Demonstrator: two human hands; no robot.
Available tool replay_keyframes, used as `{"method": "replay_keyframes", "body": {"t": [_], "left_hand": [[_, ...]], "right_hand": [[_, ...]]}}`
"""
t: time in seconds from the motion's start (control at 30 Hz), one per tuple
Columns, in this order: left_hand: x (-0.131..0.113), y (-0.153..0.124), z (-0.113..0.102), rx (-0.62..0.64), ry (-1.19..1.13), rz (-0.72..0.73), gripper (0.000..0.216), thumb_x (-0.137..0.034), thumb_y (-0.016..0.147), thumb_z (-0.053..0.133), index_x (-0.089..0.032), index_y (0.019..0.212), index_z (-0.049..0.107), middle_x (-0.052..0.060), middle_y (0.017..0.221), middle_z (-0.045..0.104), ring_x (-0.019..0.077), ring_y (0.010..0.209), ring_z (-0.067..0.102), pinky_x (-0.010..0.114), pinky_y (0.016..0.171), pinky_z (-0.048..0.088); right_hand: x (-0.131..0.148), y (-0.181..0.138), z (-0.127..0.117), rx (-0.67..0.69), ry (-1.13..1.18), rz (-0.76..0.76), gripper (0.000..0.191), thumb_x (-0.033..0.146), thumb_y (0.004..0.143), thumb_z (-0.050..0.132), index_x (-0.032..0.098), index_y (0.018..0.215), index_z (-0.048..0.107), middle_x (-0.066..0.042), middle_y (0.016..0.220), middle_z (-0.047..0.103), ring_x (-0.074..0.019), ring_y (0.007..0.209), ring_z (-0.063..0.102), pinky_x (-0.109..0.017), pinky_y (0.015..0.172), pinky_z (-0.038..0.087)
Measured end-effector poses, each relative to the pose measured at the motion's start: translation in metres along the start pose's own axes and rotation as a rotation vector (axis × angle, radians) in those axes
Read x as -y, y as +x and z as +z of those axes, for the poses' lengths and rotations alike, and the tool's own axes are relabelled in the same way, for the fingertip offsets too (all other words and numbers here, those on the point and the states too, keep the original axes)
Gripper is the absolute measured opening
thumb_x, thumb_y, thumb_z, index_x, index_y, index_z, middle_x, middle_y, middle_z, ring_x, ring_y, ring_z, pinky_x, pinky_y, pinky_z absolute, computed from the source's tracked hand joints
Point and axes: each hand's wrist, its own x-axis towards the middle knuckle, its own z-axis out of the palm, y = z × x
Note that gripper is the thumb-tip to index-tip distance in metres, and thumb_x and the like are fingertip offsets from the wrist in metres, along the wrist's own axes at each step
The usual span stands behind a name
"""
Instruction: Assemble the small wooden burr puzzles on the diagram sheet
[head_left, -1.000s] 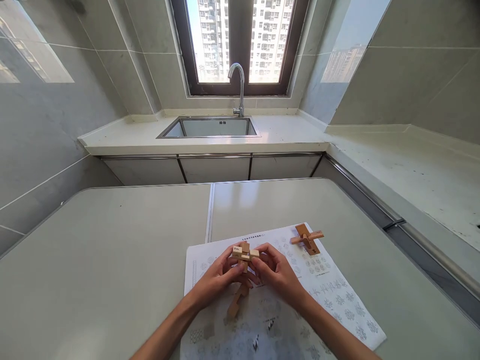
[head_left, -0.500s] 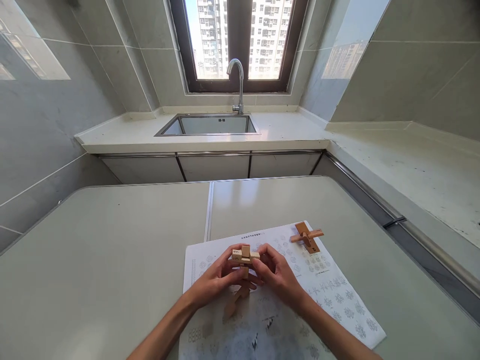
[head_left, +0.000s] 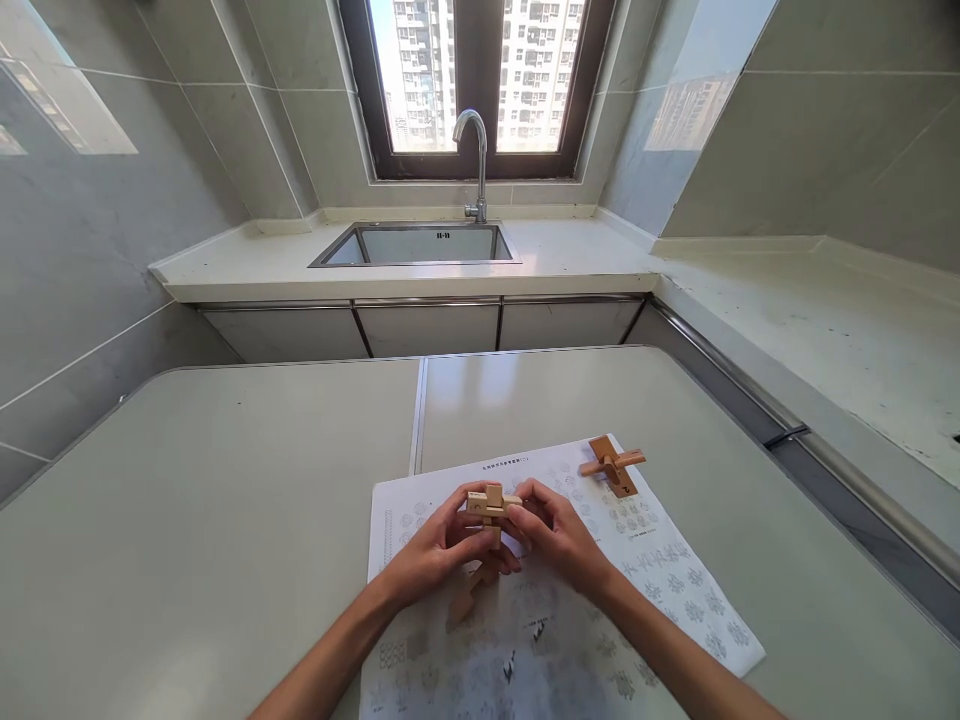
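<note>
A: What changed?
B: Blocks (head_left: 493, 504) got turned slightly, stayed joined; prob. minor adjusting, no pc. visibly added.
A: Grip?
B: L hand (head_left: 442, 550) & R hand (head_left: 559, 540) both had fingers closed on 'em, above sheet (head_left: 570, 620), well short of tabletop's (head_left: 262, 480) far edge.
A: Loose pc. (head_left: 465, 600)?
B: Lay below hands, nearer L; contact unclear.

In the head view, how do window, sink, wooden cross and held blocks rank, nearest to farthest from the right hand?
1. Held blocks: touching the right hand.
2. Wooden cross: at the paper's corner.
3. Sink: beyond the table.
4. Window: behind it.
</note>
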Motion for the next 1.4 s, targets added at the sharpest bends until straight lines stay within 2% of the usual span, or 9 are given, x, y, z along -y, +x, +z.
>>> {"method": "replay_keyframes", "body": {"t": [0.13, 0.27, 0.43, 0.53, 0.63, 0.77, 0.97, 1.2, 1.4], "left_hand": [[0.004, 0.000, 0.003, -0.038, 0.024, 0.038, 0.056, -0.039, 0.097, 0.073, -0.026, 0.145, 0.047, 0.012, 0.119, 0.073, 0.0259, 0.099, 0.076, 0.043, 0.094, 0.058], [0.004, -0.001, 0.006, -0.069, 0.081, 0.067, 0.049, -0.040, 0.098, 0.071, -0.024, 0.141, 0.052, 0.010, 0.115, 0.073, 0.0256, 0.103, 0.074, 0.044, 0.099, 0.056], [0.000, -0.002, 0.011, -0.192, 0.197, 0.085, 0.033, -0.044, 0.102, 0.063, -0.019, 0.122, 0.065, 0.011, 0.113, 0.075, 0.0275, 0.107, 0.072, 0.042, 0.101, 0.055], [0.000, -0.001, 0.013, -0.281, 0.280, 0.111, 0.029, -0.046, 0.101, 0.063, -0.018, 0.108, 0.070, 0.011, 0.109, 0.076, 0.0277, 0.103, 0.073, 0.040, 0.096, 0.057], [0.001, -0.001, 0.015, -0.360, 0.378, 0.143, 0.027, -0.045, 0.100, 0.065, -0.019, 0.101, 0.073, 0.009, 0.103, 0.078, 0.0261, 0.094, 0.073, 0.037, 0.089, 0.057], [0.003, -0.003, 0.017, -0.425, 0.467, 0.177, 0.022, -0.040, 0.100, 0.064, -0.021, 0.100, 0.074, 0.008, 0.098, 0.079, 0.0252, 0.091, 0.075, 0.034, 0.086, 0.057], [0.003, -0.006, 0.019, -0.432, 0.498, 0.209, 0.022, -0.038, 0.099, 0.065, -0.020, 0.103, 0.077, 0.009, 0.105, 0.080, 0.0273, 0.094, 0.077, 0.036, 0.088, 0.059], [0.004, -0.007, 0.020, -0.460, 0.531, 0.247, 0.022, -0.037, 0.098, 0.067, -0.019, 0.108, 0.077, 0.009, 0.103, 0.082, 0.0271, 0.091, 0.079, 0.037, 0.087, 0.062], [0.005, -0.007, 0.021, -0.468, 0.557, 0.263, 0.022, -0.037, 0.099, 0.066, -0.019, 0.106, 0.076, 0.008, 0.101, 0.083, 0.0250, 0.090, 0.080, 0.035, 0.086, 0.063]], "right_hand": [[0.002, 0.001, -0.005, 0.120, 0.104, 0.044, 0.044, 0.064, 0.092, 0.065, 0.024, 0.079, 0.052, 0.002, 0.067, 0.055, -0.0160, 0.060, 0.050, -0.031, 0.063, 0.042], [-0.001, -0.001, -0.006, 0.139, 0.122, 0.026, 0.042, 0.061, 0.094, 0.063, 0.024, 0.079, 0.051, 0.002, 0.065, 0.054, -0.0180, 0.063, 0.052, -0.032, 0.067, 0.044], [0.000, -0.006, 0.001, -0.009, -0.203, -0.130, 0.027, 0.049, 0.101, 0.060, 0.024, 0.091, 0.061, -0.001, 0.076, 0.060, -0.0185, 0.068, 0.053, -0.032, 0.066, 0.043], [0.000, -0.007, 0.006, -0.084, -0.405, -0.266, 0.019, 0.041, 0.103, 0.059, 0.024, 0.096, 0.066, -0.002, 0.082, 0.060, -0.0190, 0.068, 0.053, -0.033, 0.066, 0.044], [-0.001, -0.008, 0.008, -0.125, -0.479, -0.367, 0.014, 0.037, 0.102, 0.060, 0.025, 0.100, 0.069, -0.004, 0.083, 0.060, -0.0198, 0.067, 0.053, -0.033, 0.063, 0.045], [-0.005, -0.008, 0.005, -0.113, -0.510, -0.398, 0.014, 0.034, 0.103, 0.059, 0.026, 0.104, 0.070, -0.006, 0.087, 0.063, -0.0207, 0.067, 0.056, -0.034, 0.063, 0.047], [-0.015, -0.010, 0.001, -0.168, -0.680, -0.493, 0.014, 0.028, 0.102, 0.062, 0.028, 0.113, 0.070, -0.008, 0.094, 0.071, -0.0190, 0.064, 0.059, -0.034, 0.062, 0.048], [-0.013, -0.012, 0.001, -0.226, -0.830, -0.633, 0.020, 0.020, 0.101, 0.064, 0.029, 0.118, 0.072, -0.010, 0.100, 0.079, -0.0256, 0.086, 0.074, -0.037, 0.073, 0.054], [-0.012, -0.011, 0.000, -0.261, -0.914, -0.774, 0.023, 0.016, 0.100, 0.066, 0.027, 0.121, 0.068, -0.008, 0.098, 0.080, -0.0226, 0.084, 0.076, -0.033, 0.073, 0.056]]}}
